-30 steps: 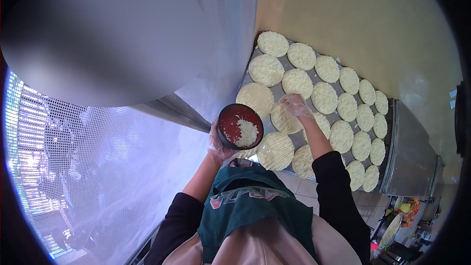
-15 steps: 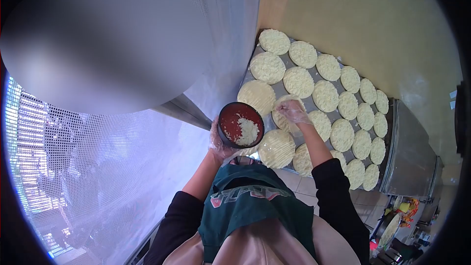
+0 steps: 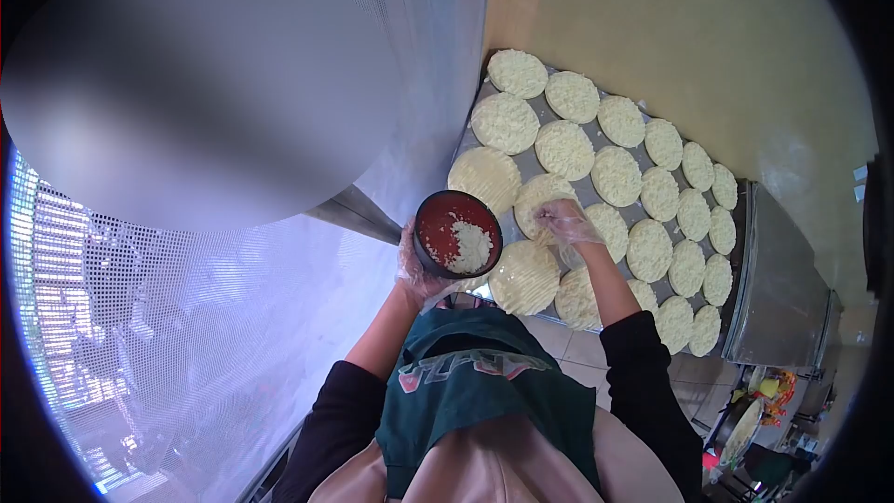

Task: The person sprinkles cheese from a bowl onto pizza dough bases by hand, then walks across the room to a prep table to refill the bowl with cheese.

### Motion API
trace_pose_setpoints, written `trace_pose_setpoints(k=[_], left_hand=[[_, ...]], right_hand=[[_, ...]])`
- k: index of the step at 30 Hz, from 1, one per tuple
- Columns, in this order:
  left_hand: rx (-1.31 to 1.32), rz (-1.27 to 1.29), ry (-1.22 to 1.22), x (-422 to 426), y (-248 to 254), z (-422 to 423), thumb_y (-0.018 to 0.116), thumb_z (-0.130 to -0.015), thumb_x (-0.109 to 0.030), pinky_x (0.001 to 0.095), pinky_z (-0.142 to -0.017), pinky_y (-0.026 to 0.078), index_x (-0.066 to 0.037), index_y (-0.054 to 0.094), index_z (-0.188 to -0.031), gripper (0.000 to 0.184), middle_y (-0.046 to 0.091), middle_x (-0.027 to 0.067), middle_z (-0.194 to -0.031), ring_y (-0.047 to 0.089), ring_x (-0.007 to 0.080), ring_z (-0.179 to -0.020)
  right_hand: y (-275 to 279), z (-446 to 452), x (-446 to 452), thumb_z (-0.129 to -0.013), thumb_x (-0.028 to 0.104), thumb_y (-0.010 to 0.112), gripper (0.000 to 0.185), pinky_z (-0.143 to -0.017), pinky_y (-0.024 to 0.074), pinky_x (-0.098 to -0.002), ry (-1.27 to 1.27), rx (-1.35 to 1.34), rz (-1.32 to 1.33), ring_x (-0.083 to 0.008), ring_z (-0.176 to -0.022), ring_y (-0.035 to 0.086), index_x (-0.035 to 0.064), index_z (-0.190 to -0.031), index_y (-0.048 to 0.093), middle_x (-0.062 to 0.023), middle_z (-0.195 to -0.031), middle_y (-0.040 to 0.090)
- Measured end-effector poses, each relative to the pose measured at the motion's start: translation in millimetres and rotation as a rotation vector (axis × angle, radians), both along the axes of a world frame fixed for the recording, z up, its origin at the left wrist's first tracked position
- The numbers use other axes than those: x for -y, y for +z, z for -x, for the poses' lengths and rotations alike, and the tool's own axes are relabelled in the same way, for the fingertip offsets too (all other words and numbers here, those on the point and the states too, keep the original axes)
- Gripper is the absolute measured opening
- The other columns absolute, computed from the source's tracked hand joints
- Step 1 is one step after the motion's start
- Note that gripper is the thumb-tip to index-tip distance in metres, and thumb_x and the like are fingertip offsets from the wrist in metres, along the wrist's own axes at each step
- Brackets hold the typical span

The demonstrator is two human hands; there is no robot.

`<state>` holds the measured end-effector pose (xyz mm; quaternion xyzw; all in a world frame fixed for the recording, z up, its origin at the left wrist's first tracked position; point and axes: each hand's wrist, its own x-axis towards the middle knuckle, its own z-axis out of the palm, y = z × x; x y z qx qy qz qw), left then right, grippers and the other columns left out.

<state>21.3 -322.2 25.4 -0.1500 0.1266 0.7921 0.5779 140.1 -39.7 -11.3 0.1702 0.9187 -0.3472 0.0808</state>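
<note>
My left hand [image 3: 413, 265], in a clear plastic glove, is wrapped round a dark bowl [image 3: 438, 219] with a red inside. White crumbles [image 3: 472, 247], looking like grated cheese, lie in the bowl toward its right side. My right hand [image 3: 564, 221], also gloved, is low over a round flat base [image 3: 533, 197] scattered with crumbles. Its fingers are drawn together; whatever is between them is hidden. Left of this hand are two smoother bases with few or no crumbles, an upper one [image 3: 484, 177] and a lower one [image 3: 523, 279].
Several crumble-covered rounds stand in rows on a metal table [image 3: 533, 164] against a beige wall [image 3: 670, 37]. A steel surface [image 3: 778, 279] adjoins on the right. A large grey rounded object [image 3: 196, 84] and a perforated metal panel [image 3: 186, 335] fill the left side.
My right hand has shifted slightly right and down over the same round, uncovering more of its crumbled top. The bowl in my left hand stays nearly in place.
</note>
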Motion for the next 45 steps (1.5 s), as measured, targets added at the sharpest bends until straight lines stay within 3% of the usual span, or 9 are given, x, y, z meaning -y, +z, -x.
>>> trace_pose_setpoints(k=[11,14,16,20,26,28,38,40,45], left_hand=[[0.028,-0.01,-0.026,-6.7,6.2,-1.7,0.041,-0.081,-0.058,0.0609,-0.099,0.028,-0.017,0.044,-0.129,0.063,0.043,0.0115,-0.132,0.041,0.0352,-0.121],[0.037,-0.016,-0.038,-10.0,5.3,-2.3,0.042,-0.081,-0.058,0.0607,-0.099,0.029,-0.017,0.044,-0.129,0.063,0.043,0.0115,-0.132,0.041,0.0352,-0.121],[0.05,-0.012,-0.04,-11.6,4.9,-2.6,0.042,-0.081,-0.058,0.0606,-0.099,0.029,-0.017,0.044,-0.129,0.064,0.043,0.0115,-0.132,0.041,0.0352,-0.121],[0.073,-0.02,-0.066,-14.5,0.4,-2.8,0.043,-0.08,-0.06,0.061,-0.098,0.03,-0.017,0.044,-0.129,0.065,0.043,0.0115,-0.133,0.04,0.0352,-0.121],[0.049,0.002,-0.071,-18.1,2.2,-5.2,0.045,-0.079,-0.06,0.0625,-0.096,0.03,-0.019,0.044,-0.129,0.065,0.042,0.0111,-0.134,0.04,0.0359,-0.121],[0.068,0.011,-0.08,-18.5,4.2,-5.9,0.045,-0.079,-0.061,0.0627,-0.096,0.03,-0.019,0.044,-0.129,0.065,0.041,0.011,-0.134,0.04,0.036,-0.121],[0.057,0.009,-0.112,-26.6,17.9,-11.4,0.043,-0.08,-0.059,0.0604,-0.096,0.032,-0.018,0.046,-0.128,0.063,0.045,0.0111,-0.131,0.043,0.0351,-0.119],[0.064,0.01,-0.111,-27.0,20.7,-12.1,0.04,-0.082,-0.057,0.0606,-0.095,0.034,-0.017,0.047,-0.126,0.059,0.047,0.0108,-0.129,0.044,0.0351,-0.117],[0.061,-0.014,-0.125,-28.8,19.6,-15.1,0.042,-0.082,-0.058,0.0604,-0.095,0.033,-0.018,0.049,-0.125,0.06,0.048,0.01,-0.128,0.045,0.0348,-0.117]], right_hand=[[-0.4,-27.7,-12.2,-0.077,0.008,0.056,0.018,-0.068,0.0483,-0.033,0.076,-0.016,-0.119,-0.0277,-0.074,0.062,0.0025,-0.093,0.064,-0.0156,-0.083,0.064],[0.8,-34.5,-11.6,-0.075,0.011,0.056,0.019,-0.07,0.0469,-0.0363,-0.097,-0.076,0.124,-0.0318,-0.078,0.061,0.0049,-0.091,0.065,-0.0198,-0.082,0.063],[-3.2,-38.5,-16.6,-0.078,0.012,0.058,0.02,-0.066,0.0472,-0.0321,-0.021,-0.085,-0.055,-0.0233,-0.072,0.061,0.0021,-0.094,0.064,-0.0147,-0.08,0.063],[-8.3,-45.3,-22.3,-0.079,0.013,0.056,0.02,-0.066,0.0473,-0.0329,-0.09,-0.133,-0.081,-0.0236,-0.071,0.061,0.0013,-0.094,0.064,-0.0152,-0.08,0.063],[-8.0,-48.1,-32.1,-0.078,0.015,0.055,0.02,-0.072,0.0475,-0.0387,-0.169,-0.112,-0.203,-0.0335,-0.08,0.061,0.0066,-0.092,0.066,-0.0183,-0.083,0.063],[-9.1,-47.4,-36.3,-0.082,0.015,0.054,0.02,-0.067,0.0476,-0.0358,-0.247,-0.05,-0.202,-0.0295,-0.073,0.062,0.0037,-0.094,0.065,-0.0168,-0.081,0.064],[-15.8,-33.1,-50.9,-0.082,0.013,0.055,0.02,-0.07,0.0471,-0.0302,-0.291,-0.051,-0.353,-0.0206,-0.075,0.061,0.0057,-0.098,0.065,-0.0143,-0.083,0.064],[-14.3,-32.2,-52.0,-0.082,0.009,0.055,0.018,-0.069,0.0477,-0.0294,-0.321,-0.19,-0.133,-0.0191,-0.073,0.061,0.0041,-0.096,0.065,-0.0121,-0.08,0.064],[-46.9,-29.6,-65.3,-0.082,0.004,0.053,0.015,-0.069,0.048,-0.0298,-0.273,-0.279,-0.201,-0.0174,-0.073,0.061,0.0011,-0.091,0.065,-0.0102,-0.08,0.064]])
